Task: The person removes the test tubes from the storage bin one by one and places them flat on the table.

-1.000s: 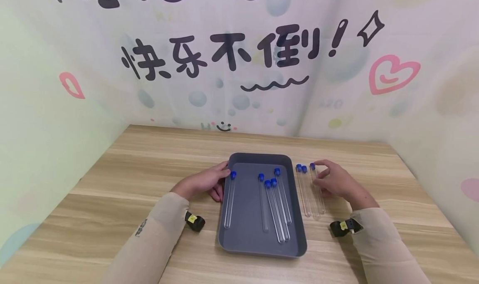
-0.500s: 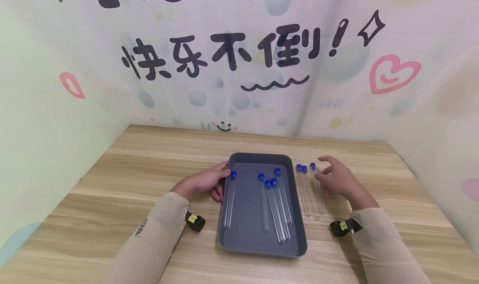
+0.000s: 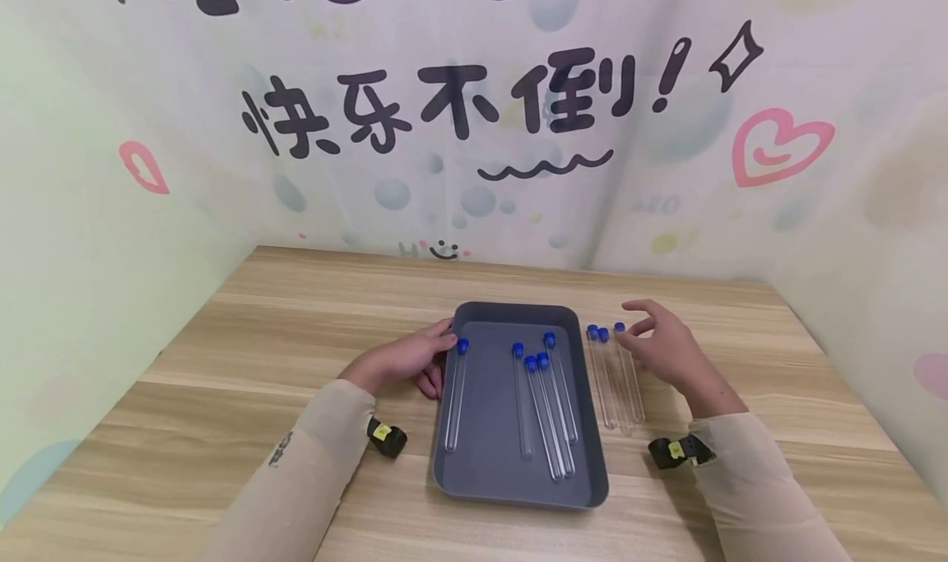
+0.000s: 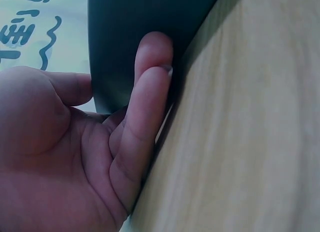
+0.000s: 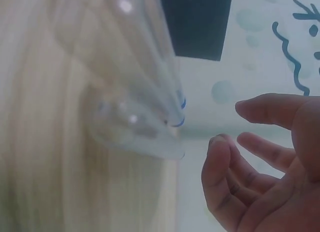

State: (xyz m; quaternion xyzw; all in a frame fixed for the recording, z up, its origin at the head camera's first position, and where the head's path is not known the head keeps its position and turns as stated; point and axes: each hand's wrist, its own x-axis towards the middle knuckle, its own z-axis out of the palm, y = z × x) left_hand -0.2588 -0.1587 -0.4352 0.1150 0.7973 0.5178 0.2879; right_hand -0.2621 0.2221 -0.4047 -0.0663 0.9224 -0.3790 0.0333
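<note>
Clear glass test tubes with blue caps (image 3: 617,373): three, table, beside dark grey plastic tray (image 3: 518,488). Right hand (image 3: 666,352) hovering, fingers apart; left hand (image 3: 403,363) fingers flat against tray's left edge. Risk: nudged tubes likely roll.

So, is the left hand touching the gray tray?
Touching. The left wrist view shows the left hand with fingers pressed flat against the gray tray wall.
</note>
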